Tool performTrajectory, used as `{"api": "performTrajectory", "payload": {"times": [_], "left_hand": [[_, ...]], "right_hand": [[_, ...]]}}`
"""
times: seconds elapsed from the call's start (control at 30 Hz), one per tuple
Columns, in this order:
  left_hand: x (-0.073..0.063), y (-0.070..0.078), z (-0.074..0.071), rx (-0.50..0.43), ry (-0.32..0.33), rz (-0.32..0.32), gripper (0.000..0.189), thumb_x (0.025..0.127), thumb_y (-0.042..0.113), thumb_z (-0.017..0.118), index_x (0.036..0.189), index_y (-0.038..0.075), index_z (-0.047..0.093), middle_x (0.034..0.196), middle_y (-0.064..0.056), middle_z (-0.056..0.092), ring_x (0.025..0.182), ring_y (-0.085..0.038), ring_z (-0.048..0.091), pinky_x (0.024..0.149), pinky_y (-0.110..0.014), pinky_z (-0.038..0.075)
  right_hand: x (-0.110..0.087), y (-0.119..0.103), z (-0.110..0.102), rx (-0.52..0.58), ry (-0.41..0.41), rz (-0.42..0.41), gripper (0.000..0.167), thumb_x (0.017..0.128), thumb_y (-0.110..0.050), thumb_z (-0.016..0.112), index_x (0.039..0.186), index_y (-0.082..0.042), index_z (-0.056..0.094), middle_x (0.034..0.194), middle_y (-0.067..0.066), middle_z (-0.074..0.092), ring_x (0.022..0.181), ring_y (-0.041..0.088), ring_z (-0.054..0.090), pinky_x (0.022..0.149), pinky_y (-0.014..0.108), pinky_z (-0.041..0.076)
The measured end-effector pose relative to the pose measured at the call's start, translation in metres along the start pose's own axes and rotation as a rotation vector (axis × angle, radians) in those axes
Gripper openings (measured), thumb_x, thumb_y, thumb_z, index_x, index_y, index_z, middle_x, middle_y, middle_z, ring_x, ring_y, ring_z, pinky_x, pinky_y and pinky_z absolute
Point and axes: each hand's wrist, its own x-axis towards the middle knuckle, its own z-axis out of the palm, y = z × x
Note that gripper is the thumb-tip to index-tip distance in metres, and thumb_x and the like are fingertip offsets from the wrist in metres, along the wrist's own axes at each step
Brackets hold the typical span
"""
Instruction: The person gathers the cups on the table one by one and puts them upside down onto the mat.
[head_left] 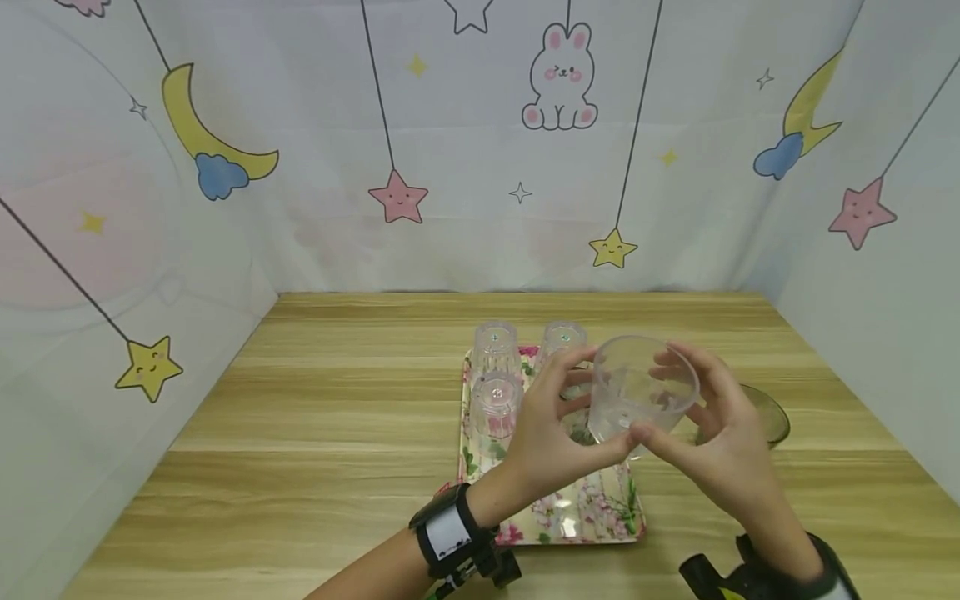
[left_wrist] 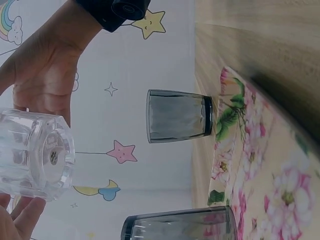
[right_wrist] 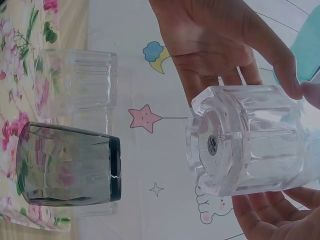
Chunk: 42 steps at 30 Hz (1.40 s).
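Note:
Both hands hold one clear faceted cup point(head_left: 643, 392) above the floral tray point(head_left: 525, 508). Its mouth faces up, and in the right wrist view its thick base faces down. My left hand point(head_left: 551, 429) grips the cup's left side; my right hand point(head_left: 723, 446) grips the right side, with the thumbs meeting at the near wall. Behind the hands, a smoky grey glass point(right_wrist: 70, 165) stands mouth-down on the tray, largely hidden in the head view. Another grey glass point(left_wrist: 177, 116) stands mouth-up to the right of the tray, partly covered by the right hand in the head view.
Clear cups stand mouth-down on the tray: one at the back left point(head_left: 496, 346), one at the back right point(head_left: 562, 335) and one nearer point(head_left: 497, 404). The wooden table point(head_left: 315, 433) meets printed cloth walls point(head_left: 480, 250) at the back and sides.

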Motion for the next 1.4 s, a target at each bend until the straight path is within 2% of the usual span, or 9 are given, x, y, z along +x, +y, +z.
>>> {"api": "performTrajectory", "payload": {"times": [0.17,0.4,0.5,0.63,0.97,1.13,1.23,1.4], "left_hand": [[-0.001,0.002,-0.003,0.024,-0.016,-0.011,0.083,0.074,0.013,0.081,0.143,0.016,0.036,0.131,-0.013,0.047,0.118,-0.021,0.059,0.090,-0.018,0.055],[-0.004,0.002,-0.011,0.062,-0.026,0.004,0.084,0.074,0.015,0.081,0.144,0.016,0.034,0.135,-0.012,0.046,0.119,-0.020,0.056,0.094,-0.020,0.054],[-0.006,0.002,-0.014,0.064,-0.033,0.015,0.086,0.073,0.014,0.081,0.144,0.015,0.034,0.136,-0.012,0.045,0.120,-0.020,0.055,0.097,-0.023,0.053],[-0.008,0.002,-0.017,0.063,-0.037,-0.003,0.089,0.071,0.014,0.083,0.145,0.017,0.032,0.137,-0.008,0.044,0.120,-0.020,0.055,0.099,-0.025,0.052],[-0.014,0.000,-0.018,0.074,-0.045,-0.034,0.096,0.070,0.017,0.085,0.147,0.021,0.028,0.138,-0.006,0.045,0.120,-0.021,0.054,0.098,-0.025,0.053],[-0.017,-0.005,-0.017,0.010,-0.079,-0.098,0.101,0.070,0.018,0.085,0.149,0.028,0.022,0.138,-0.003,0.046,0.121,-0.018,0.054,0.098,-0.025,0.053],[-0.018,-0.008,-0.015,-0.046,-0.090,-0.108,0.102,0.071,0.016,0.084,0.149,0.029,0.020,0.138,-0.004,0.045,0.122,-0.019,0.054,0.098,-0.025,0.053],[-0.019,-0.012,-0.014,-0.042,-0.091,-0.051,0.102,0.072,0.014,0.083,0.150,0.025,0.018,0.139,-0.009,0.044,0.121,-0.025,0.056,0.096,-0.025,0.054]], "right_hand": [[0.001,0.001,0.001,-0.035,-0.023,-0.003,0.083,0.066,0.020,0.073,0.140,0.005,0.037,0.128,-0.005,0.052,0.116,0.003,0.054,0.095,0.007,0.048],[0.001,-0.004,0.009,-0.043,0.016,0.013,0.085,0.061,0.022,0.075,0.138,0.003,0.042,0.125,-0.002,0.055,0.113,0.005,0.056,0.093,0.008,0.050],[0.002,-0.008,0.013,-0.087,0.026,0.028,0.086,0.060,0.020,0.077,0.137,0.001,0.044,0.124,-0.003,0.056,0.112,0.005,0.057,0.092,0.008,0.050],[0.002,-0.011,0.018,-0.136,0.034,0.042,0.086,0.060,0.017,0.080,0.137,-0.003,0.045,0.123,-0.006,0.055,0.112,0.005,0.056,0.092,0.008,0.050],[0.005,-0.017,0.026,-0.143,0.031,0.038,0.086,0.062,0.013,0.081,0.138,-0.006,0.045,0.124,-0.007,0.054,0.114,0.005,0.055,0.093,0.007,0.049],[0.006,-0.017,0.029,-0.115,0.031,0.016,0.085,0.062,0.015,0.080,0.137,-0.003,0.044,0.124,-0.006,0.054,0.114,0.006,0.055,0.093,0.008,0.050],[0.006,-0.016,0.030,-0.096,0.025,0.001,0.084,0.062,0.015,0.079,0.137,-0.002,0.044,0.125,-0.005,0.054,0.114,0.006,0.055,0.093,0.009,0.050],[0.006,-0.016,0.032,-0.104,0.008,-0.011,0.084,0.064,0.014,0.079,0.138,-0.003,0.043,0.125,-0.007,0.053,0.115,0.004,0.054,0.094,0.009,0.050]]}}
